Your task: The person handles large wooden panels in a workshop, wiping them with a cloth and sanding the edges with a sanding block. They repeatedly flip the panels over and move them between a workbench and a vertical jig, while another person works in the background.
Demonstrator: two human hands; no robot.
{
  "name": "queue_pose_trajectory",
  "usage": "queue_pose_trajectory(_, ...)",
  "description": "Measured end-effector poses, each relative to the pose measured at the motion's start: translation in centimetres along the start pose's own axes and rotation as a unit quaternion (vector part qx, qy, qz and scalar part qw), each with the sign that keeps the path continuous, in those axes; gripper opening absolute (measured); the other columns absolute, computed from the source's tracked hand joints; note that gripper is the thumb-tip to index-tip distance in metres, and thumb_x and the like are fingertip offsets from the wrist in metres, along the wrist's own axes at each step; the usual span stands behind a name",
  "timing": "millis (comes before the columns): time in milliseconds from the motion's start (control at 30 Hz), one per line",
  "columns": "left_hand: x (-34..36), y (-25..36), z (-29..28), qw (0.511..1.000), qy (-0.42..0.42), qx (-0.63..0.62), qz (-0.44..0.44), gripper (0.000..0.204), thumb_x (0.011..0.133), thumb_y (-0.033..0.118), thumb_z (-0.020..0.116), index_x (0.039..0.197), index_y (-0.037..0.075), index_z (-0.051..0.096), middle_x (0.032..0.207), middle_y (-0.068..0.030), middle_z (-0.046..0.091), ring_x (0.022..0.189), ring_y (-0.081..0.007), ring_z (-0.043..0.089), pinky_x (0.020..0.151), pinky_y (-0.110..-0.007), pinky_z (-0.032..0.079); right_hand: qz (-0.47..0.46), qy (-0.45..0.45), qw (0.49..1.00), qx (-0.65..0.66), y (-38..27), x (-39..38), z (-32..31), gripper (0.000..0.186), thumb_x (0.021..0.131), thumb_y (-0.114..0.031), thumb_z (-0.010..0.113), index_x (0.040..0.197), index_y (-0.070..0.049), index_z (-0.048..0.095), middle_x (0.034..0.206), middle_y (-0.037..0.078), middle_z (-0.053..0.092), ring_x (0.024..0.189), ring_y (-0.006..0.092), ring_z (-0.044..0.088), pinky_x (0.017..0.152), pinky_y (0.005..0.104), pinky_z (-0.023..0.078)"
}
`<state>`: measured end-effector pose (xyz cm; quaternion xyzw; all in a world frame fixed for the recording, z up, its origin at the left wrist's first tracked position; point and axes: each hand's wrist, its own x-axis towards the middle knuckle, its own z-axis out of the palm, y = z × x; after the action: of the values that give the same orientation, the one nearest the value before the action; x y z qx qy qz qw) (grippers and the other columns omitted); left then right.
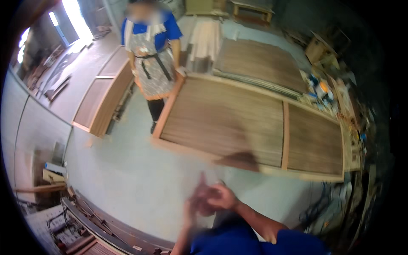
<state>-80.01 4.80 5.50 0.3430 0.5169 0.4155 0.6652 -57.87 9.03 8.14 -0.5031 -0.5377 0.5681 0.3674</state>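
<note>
Brown wood fills the two sections of one pale-framed panel (221, 114), split by one crossbar (285, 136), just beyond a person's two bare hands; left hand (196, 201) and right hand (223, 196) meet, fingers curled, but blur keeps me from telling whether they grasp anything. One co-worker (172, 29) in one apron (152, 76) stands at the panel's left end.

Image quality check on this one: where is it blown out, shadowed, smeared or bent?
Head view: glare washes out the bright opening at upper left; head view: a dark shadow crosses the framed wooden panel; head view: left hand, right hand and the reddish thing at them are blurred, its kind unclear; head view: fisheye bowing, black corners.
</note>
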Motion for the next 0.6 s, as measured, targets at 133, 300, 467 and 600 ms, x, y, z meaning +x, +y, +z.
queue_pose_trajectory(133, 3.1, 1.8, 7.3, 0.988, -0.044, 0.117, 0.095, 0.046, 0.103, 0.024, 0.058, 0.141, 0.002, 0.046, 0.140, -0.0150, 0.054, 0.125, -0.0276, 0.057, 0.105, -0.041, 0.048, 0.007, 0.161, 0.986, 0.050, 2.8, -0.1, -15.4, 0.053, 0.083, -0.011, 0.081, 0.131, -0.003, 0.061, 0.116, 0.006, 0.071, 0.112, 0.0166, 0.065, 0.102, 0.0353, 0.051)
queue_pose_trajectory(300, 3.8, 1.0, 7.3, 0.993, 0.013, 0.100, -0.059, 0.038, 0.101, 0.024, 0.061, 0.131, 0.002, 0.055, 0.129, -0.0136, 0.062, 0.113, -0.0248, 0.065, 0.098, -0.039, 0.051, 0.031, 0.394, 0.918, 0.027, -1.5, -0.4, -23.7, 0.060, 0.076, -0.032, 0.087, 0.125, -0.006, 0.065, 0.107, 0.003, 0.068, 0.099, 0.0142, 0.062, 0.088, 0.0310, 0.051)
queue_pose_trajectory(467, 5.4, -5.5, 4.5, 0.965, 0.026, 0.210, -0.156, 0.034, 0.099, 0.020, 0.062, 0.126, 0.001, 0.058, 0.118, -0.0101, 0.064, 0.101, -0.0223, 0.066, 0.085, -0.036, 0.054, -0.036, 0.556, 0.821, 0.121, -4.4, -6.7, -35.8, 0.043, 0.087, -0.010, 0.079, 0.127, -0.005, 0.063, 0.108, 0.003, 0.068, 0.099, 0.0137, 0.062, 0.085, 0.0284, 0.051)
queue_pose_trajectory(600, 4.2, -5.8, 5.8, 0.949, 0.083, 0.267, -0.143, 0.030, 0.098, 0.020, 0.062, 0.120, 0.000, 0.061, 0.110, -0.0110, 0.065, 0.092, -0.0194, 0.066, 0.078, -0.033, 0.053, -0.070, 0.697, 0.713, 0.040, -1.6, -8.9, -51.7, 0.058, 0.089, -0.023, 0.080, 0.135, 0.004, 0.058, 0.126, 0.014, 0.065, 0.112, 0.0225, 0.062, 0.094, 0.0341, 0.050)
